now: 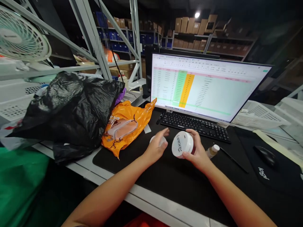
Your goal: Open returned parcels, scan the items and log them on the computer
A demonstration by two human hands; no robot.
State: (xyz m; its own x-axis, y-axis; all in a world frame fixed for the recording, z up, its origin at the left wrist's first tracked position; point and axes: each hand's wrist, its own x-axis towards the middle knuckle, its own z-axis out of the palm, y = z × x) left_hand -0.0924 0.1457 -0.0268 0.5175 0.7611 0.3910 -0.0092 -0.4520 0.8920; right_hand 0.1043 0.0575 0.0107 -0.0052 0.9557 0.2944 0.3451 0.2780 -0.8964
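Observation:
A round jar (181, 145) with a white lid, lettered "beauty" in dark script, is tilted so its lid faces me. My right hand (195, 151) grips it, fingers at the far side and thumb at the near edge. To its left is my left hand (157, 147), thumb and fingers apart and not touching the jar. Behind that hand a white round object (153, 138) is partly hidden; I cannot tell whether the hand touches it. A small bottle (213, 151) with a white cap stands just right of my right hand.
A monitor (208, 91) and black keyboard (196, 124) stand behind my hands. An orange plastic bag (144, 115) and large black bag (78, 107) lie left. A dark stick (233, 160) and mouse (265, 155) are right. A fan (23, 36) stands at upper left.

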